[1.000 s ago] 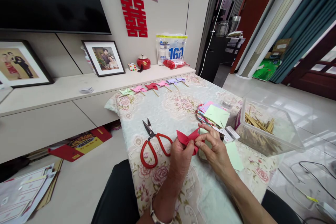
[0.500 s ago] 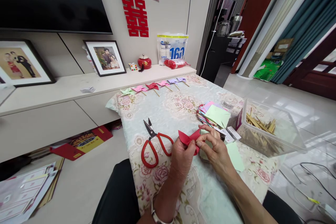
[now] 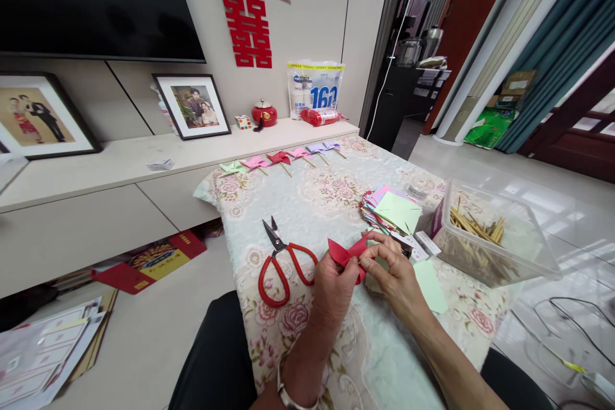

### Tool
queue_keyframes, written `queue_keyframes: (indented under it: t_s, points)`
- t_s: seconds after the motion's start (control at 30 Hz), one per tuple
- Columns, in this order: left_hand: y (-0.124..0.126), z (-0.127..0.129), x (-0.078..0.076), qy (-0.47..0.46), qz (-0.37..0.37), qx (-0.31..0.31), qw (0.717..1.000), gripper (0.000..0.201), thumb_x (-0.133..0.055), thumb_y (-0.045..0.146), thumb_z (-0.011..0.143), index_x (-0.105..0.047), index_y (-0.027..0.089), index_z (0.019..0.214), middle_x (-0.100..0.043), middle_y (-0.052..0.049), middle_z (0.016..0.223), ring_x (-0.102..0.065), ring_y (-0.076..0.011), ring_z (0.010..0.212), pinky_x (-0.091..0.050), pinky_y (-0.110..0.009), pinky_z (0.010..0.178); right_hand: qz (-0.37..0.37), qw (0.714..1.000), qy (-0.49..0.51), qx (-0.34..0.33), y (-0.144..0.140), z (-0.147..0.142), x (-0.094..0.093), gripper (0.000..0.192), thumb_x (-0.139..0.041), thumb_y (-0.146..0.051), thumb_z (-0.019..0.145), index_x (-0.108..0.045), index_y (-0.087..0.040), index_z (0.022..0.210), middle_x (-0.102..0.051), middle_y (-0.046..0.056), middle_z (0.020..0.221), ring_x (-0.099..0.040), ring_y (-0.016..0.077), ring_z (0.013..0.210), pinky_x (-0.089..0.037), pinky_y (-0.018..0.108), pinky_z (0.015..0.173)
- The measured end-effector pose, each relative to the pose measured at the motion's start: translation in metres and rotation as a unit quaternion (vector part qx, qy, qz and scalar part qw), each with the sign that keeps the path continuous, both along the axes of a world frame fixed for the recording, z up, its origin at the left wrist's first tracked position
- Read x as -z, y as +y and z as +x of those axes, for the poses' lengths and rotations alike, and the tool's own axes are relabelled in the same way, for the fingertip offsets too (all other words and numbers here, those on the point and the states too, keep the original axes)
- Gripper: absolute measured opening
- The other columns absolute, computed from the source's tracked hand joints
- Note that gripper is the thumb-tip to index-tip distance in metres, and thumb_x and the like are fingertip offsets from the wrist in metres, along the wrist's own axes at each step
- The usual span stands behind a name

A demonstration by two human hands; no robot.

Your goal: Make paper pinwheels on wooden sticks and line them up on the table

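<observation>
My left hand [image 3: 333, 286] and my right hand [image 3: 394, 274] meet over the table's near middle and both pinch a folded piece of red paper [image 3: 344, 251], its two pointed flaps sticking up to the left and right. Red-handled scissors [image 3: 281, 264] lie on the floral tablecloth [image 3: 307, 205] just left of my left hand. A stack of coloured paper squares [image 3: 393, 210] with a pale green one on top sits just beyond my right hand.
A clear plastic tub of wooden sticks [image 3: 485, 234] stands at the right. A row of several finished paper pinwheels [image 3: 281, 159] lies along the table's far edge. A loose green sheet [image 3: 429, 285] lies by my right wrist. A low cabinet [image 3: 96, 205] with framed photos runs along the left.
My right fingers have shifted slightly on the red paper, pressing its right flap closer. The left hand stays put.
</observation>
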State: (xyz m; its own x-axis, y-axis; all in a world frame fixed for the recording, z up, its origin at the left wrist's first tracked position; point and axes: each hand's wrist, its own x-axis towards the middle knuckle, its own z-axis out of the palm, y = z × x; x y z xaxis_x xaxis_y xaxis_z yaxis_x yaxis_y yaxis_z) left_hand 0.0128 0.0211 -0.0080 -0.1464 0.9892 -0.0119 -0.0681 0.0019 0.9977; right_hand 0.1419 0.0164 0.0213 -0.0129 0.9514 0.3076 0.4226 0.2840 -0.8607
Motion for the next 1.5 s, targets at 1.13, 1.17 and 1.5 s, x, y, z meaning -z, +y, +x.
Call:
queue_keyframes:
  t_s: [1.13,1.17,1.5]
  points:
    - [0.002,0.003,0.0,-0.041,-0.035,-0.014,0.998,0.015,-0.07,0.027,0.065,-0.059,0.018,0.063,-0.048,0.007,0.051,-0.039,-0.0094,0.05,-0.031,-0.02,0.047,-0.112,0.965,0.238,0.006,0.001,-0.005,0.004,0.045,-0.082,-0.042,0.073,-0.06,-0.022,0.107,-0.069,-0.001,0.073,-0.064,0.0188,0.065,-0.051,0.032,0.065]
    - [0.001,0.003,-0.001,-0.039,-0.035,-0.015,0.998,0.015,-0.07,0.026,0.064,-0.058,0.018,0.063,-0.047,0.008,0.051,-0.038,-0.009,0.049,-0.031,-0.02,0.046,-0.11,0.966,0.236,0.008,0.001,-0.005,0.004,0.045,-0.082,-0.042,0.072,-0.061,-0.021,0.107,-0.068,-0.002,0.072,-0.064,0.0186,0.064,-0.05,0.032,0.065]
    - [0.003,0.006,0.0,-0.067,-0.034,-0.004,0.997,0.017,-0.07,0.028,0.063,-0.057,0.018,0.07,-0.051,0.007,0.055,-0.041,-0.0092,0.05,-0.036,-0.02,0.048,-0.12,0.968,0.219,0.023,0.001,-0.008,-0.004,0.042,-0.08,-0.039,0.069,-0.061,-0.021,0.102,-0.064,-0.003,0.067,-0.059,0.0179,0.058,-0.044,0.03,0.056]
